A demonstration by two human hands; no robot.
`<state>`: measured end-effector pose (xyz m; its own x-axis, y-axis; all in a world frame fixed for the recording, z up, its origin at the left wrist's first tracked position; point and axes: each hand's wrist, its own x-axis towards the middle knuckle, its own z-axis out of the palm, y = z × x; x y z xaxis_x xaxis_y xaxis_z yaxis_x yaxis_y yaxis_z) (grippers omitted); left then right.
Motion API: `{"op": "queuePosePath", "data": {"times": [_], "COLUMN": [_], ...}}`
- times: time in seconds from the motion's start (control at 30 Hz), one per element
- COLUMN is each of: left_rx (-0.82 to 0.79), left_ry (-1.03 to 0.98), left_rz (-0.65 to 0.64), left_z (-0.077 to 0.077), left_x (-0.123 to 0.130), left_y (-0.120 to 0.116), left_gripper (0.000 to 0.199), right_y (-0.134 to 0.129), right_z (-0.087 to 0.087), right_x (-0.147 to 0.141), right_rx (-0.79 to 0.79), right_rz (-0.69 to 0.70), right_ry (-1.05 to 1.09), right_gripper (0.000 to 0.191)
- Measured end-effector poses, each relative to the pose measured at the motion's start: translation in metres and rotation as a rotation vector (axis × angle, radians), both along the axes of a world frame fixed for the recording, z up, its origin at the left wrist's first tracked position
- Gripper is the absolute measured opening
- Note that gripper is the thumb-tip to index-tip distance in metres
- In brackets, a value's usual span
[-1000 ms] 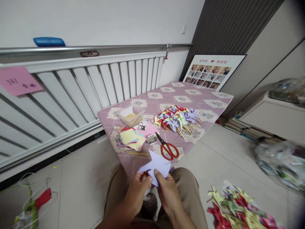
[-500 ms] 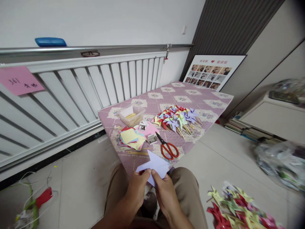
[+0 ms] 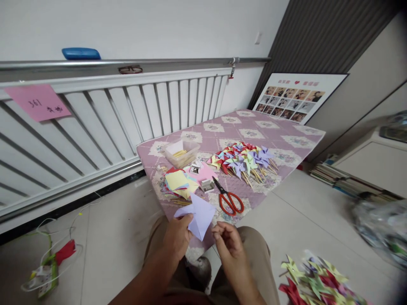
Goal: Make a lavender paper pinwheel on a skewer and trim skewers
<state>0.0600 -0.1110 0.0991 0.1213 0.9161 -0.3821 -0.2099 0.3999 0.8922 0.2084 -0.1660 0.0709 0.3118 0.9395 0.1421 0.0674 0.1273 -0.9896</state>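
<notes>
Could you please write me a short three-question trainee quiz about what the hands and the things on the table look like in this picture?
1. True or false: the left hand holds the lilac paper.
2. Which lies closest to the red scissors? A. blue case B. small stapler C. framed photos
3. Fill in: the pinwheels on the table have ___ sticks.

Key: 1 true; the right hand is just off the paper. 2 B. 3 wooden.
</notes>
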Motion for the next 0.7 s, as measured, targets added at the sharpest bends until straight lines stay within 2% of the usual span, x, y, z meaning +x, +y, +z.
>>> {"op": "queuePosePath", "data": {"times": [0.1, 0.23, 0.47, 0.6, 0.7], "left_rx": [-0.081, -0.105, -0.175, -0.170, -0.168], "left_ry": [-0.211, -0.266, -0.318, -0.354, -0.361], "left_rz": [0.072, 0.046, 0.160, 0.130, 0.084], "left_z": [0.004, 0.010, 0.012, 0.016, 0.018], "left_x": [0.000, 0.002, -0.005, -0.006, -0.003], "left_y": [0.000, -0.002, 0.001, -0.001, -0.004], "left_gripper": [0.019, 0.023, 0.025, 0.028, 0.030], "right_y": [-0.001, 0.001, -0.003, -0.005, -0.002], "right_z": [0.008, 0.017, 0.009, 0.007, 0.008], "right_x": [0.002, 0.001, 0.003, -0.001, -0.003], "right_rx": [0.134, 0.247, 0.248, 0.228, 0.191], "right_rz": [0.151, 0.248, 0.183, 0.266, 0.240], "right_ry": [-0.297, -0.478, -0.548, -0.540, -0.527], "right_gripper": [0.024, 0.031, 0.035, 0.042, 0.037]}}
